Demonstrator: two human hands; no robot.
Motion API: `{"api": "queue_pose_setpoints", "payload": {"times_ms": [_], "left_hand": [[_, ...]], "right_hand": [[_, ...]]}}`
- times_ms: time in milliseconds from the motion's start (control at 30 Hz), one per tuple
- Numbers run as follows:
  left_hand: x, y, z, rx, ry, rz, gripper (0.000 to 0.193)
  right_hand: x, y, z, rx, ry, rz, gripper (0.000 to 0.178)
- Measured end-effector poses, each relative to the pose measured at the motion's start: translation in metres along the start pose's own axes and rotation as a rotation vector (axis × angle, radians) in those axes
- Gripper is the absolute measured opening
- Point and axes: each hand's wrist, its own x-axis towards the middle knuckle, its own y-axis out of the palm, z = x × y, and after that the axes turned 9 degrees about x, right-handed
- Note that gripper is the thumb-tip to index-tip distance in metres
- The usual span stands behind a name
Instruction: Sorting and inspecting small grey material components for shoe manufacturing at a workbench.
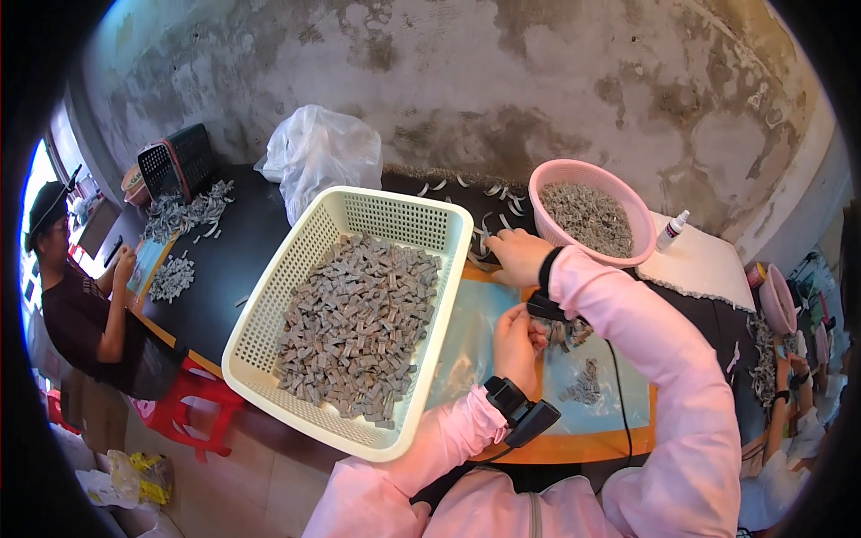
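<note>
My left hand (517,345) is over the near side of the table, just right of the cream basket, its fingers curled together; whatever they hold is hidden. Farther off, my right hand (520,258) reaches across in front of it, fingers stretched toward loose curved grey strips (482,235) lying past the basket's right side. Short grey-brown pieces (359,318) fill much of the cream plastic basket (251,336). Partly under my right forearm lies a heap of grey strips (567,335), with a smaller pile of grey bits (585,384) nearer me on light blue sheeting (619,403).
A pink basket (653,235) of grey bits stands by the wall, beside a small white bottle (673,230) on a white slab (704,273). At the back are a clear plastic bag (321,157) and a dark crate (175,161). Co-workers sit at both sides; a red stool (193,408) is lower left.
</note>
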Motion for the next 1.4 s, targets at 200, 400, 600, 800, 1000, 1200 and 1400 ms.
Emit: {"api": "queue_pose_setpoints", "payload": {"times_ms": [200, 400, 600, 800, 1000, 1200, 1400], "left_hand": [[0.004, -0.004, -0.003, -0.032, 0.014, -0.089, 0.027], [0.007, -0.005, 0.003, 0.006, 0.003, 0.018, 0.023], [0.005, -0.002, 0.002, 0.003, -0.039, -0.010, 0.021], [0.005, -0.005, 0.001, -0.013, -0.039, 0.016, 0.025], [0.000, -0.003, 0.000, -0.039, -0.040, 0.023, 0.026], [-0.002, -0.004, 0.001, -0.003, -0.040, 0.022, 0.026], [-0.002, -0.003, 0.007, -0.031, -0.064, 0.026, 0.021]], "right_hand": [[0.047, -0.002, 0.022, 0.032, 0.191, 0.101, 0.071], [0.064, 0.016, 0.019, 0.194, 0.247, -0.009, 0.037], [0.051, 0.016, -0.010, 0.195, 0.172, -0.025, 0.028], [0.014, -0.011, -0.026, 0.338, 0.122, 0.072, 0.020], [-0.046, -0.025, -0.043, 0.347, 0.009, 0.031, 0.016], [-0.080, -0.032, -0.029, 0.147, -0.025, 0.066, 0.021], [-0.016, -0.046, 0.000, 0.007, 0.046, 0.139, 0.021]]}}
